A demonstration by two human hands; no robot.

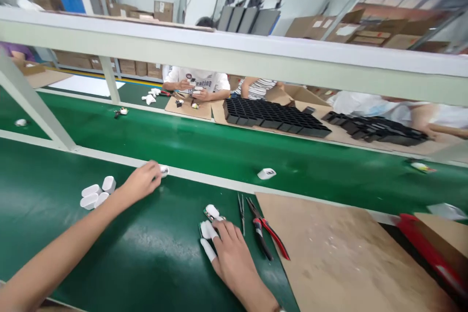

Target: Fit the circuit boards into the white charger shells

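My left hand (143, 180) reaches forward to the white strip at the belt's edge, its fingers closed round a small white plastic part (164, 171). My right hand (228, 253) lies flat on the green mat with white finger cots on two fingertips, touching a small green and white part (211, 214). Several white plastic shells (97, 192) lie in a cluster left of my left arm. Another white part (266, 173) sits alone on the green conveyor belt (219, 148).
Tweezers (242, 210) and red-handled cutters (265, 229) lie right of my right hand, beside a brown cardboard sheet (340, 253). Across the belt, other people work at black trays (272, 118). A white frame beam (234, 58) crosses overhead. A red-edged box (431, 248) stands at right.
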